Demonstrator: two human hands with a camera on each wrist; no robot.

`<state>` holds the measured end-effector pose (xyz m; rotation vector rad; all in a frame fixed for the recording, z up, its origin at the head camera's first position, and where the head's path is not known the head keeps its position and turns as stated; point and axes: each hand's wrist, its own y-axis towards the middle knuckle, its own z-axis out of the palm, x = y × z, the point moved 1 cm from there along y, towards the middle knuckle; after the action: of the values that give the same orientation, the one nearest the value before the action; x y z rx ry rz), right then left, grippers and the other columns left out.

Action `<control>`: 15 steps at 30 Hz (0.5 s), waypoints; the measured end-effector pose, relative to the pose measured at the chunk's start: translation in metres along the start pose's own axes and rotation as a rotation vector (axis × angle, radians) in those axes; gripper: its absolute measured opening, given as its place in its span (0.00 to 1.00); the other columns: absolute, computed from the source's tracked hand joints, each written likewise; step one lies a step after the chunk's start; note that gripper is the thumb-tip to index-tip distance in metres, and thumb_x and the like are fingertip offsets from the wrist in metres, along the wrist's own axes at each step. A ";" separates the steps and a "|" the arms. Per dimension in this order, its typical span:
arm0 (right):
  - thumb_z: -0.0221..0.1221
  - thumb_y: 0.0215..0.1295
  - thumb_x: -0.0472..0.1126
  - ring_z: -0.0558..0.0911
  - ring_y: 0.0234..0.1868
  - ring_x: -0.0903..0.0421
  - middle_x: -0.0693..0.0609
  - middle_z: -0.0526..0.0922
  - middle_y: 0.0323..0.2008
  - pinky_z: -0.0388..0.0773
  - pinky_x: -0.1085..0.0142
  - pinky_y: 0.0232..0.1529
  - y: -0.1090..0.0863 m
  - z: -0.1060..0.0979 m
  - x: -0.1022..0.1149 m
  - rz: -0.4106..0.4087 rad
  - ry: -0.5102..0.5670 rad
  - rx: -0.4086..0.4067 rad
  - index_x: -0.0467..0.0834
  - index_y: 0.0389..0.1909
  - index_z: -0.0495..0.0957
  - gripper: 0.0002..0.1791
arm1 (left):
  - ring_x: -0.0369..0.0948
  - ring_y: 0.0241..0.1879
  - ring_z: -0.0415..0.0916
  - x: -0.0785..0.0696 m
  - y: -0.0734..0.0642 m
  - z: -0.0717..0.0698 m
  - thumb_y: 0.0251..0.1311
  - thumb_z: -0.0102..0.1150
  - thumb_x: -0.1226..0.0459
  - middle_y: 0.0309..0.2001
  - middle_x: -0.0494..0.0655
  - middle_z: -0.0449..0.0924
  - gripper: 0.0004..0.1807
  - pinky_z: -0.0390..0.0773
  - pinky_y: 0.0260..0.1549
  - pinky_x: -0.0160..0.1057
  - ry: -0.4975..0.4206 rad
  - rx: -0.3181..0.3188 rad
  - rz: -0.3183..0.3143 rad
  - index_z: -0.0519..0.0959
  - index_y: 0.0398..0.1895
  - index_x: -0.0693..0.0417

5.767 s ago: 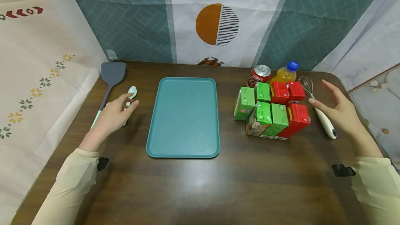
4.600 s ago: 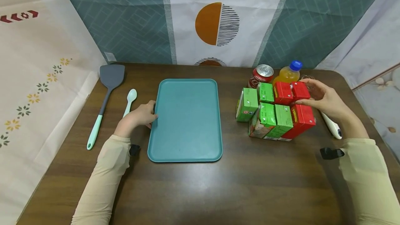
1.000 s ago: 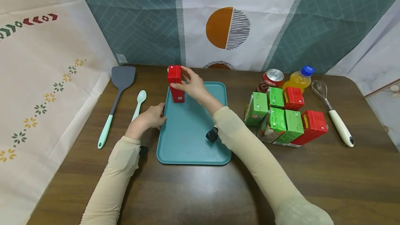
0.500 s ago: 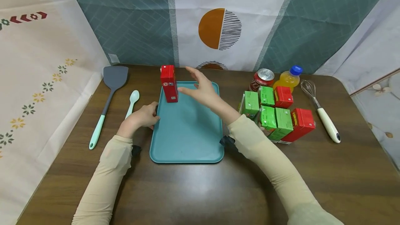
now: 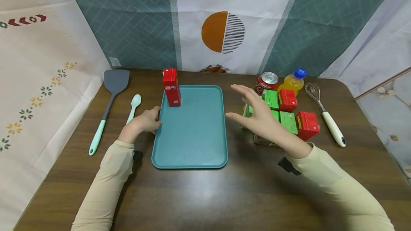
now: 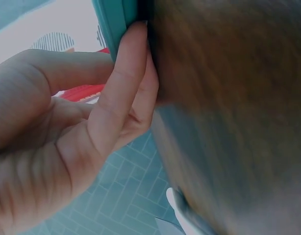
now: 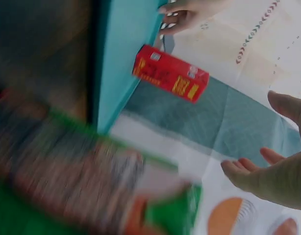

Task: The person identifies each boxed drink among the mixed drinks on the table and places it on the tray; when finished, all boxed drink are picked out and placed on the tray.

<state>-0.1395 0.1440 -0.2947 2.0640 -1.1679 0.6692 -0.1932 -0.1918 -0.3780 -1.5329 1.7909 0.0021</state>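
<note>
Labels: the red carton stands upright at the far left corner of the teal tray; its near side carries a round mark and a small square code, and the right wrist view shows yellow print too blurred to read. Lettering on the red can and on the green cartons is likewise illegible.

Left hand: grip narrow, pinching the tray's left rim. Right hand: grip wide, holding nothing, thumb and fingers spread between the tray and the grouped cartons; it hides parts of the green ones.

Surroundings: two further red cartons stand among the green. Behind are the can and a blue-capped bottle; to the right lies a whisk. Left of the tray, on the desk, lie a turner and a pale green spoon, its handle end hidden by the left hand.
</note>
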 end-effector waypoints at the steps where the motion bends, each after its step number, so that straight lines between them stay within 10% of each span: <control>1: 0.68 0.53 0.43 0.64 0.65 0.52 0.50 0.63 0.66 0.67 0.51 0.60 -0.008 -0.006 -0.003 0.003 -0.032 0.013 0.49 0.67 0.61 0.40 | 0.45 0.28 0.80 0.001 -0.001 0.000 0.65 0.47 0.69 0.44 0.69 0.71 0.34 0.81 0.31 0.40 0.004 0.001 0.002 0.44 0.68 0.75; 8: 0.72 0.47 0.40 0.64 0.65 0.50 0.50 0.64 0.66 0.68 0.46 0.55 -0.057 -0.043 -0.024 0.020 -0.221 0.001 0.51 0.67 0.62 0.45 | 0.43 0.26 0.80 0.005 -0.006 -0.003 0.65 0.47 0.70 0.45 0.70 0.72 0.34 0.81 0.30 0.40 0.009 -0.003 0.005 0.44 0.67 0.76; 15: 0.75 0.37 0.35 0.59 0.68 0.56 0.48 0.64 0.66 0.56 0.70 0.65 -0.094 -0.087 -0.046 0.014 -0.348 -0.096 0.50 0.67 0.63 0.51 | 0.46 0.29 0.81 -0.001 -0.004 -0.001 0.65 0.46 0.70 0.46 0.71 0.71 0.33 0.81 0.30 0.40 -0.006 -0.011 0.024 0.45 0.67 0.76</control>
<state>-0.0882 0.2692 -0.2983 2.1456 -1.3770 0.2574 -0.1904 -0.1925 -0.3749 -1.5174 1.8072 0.0283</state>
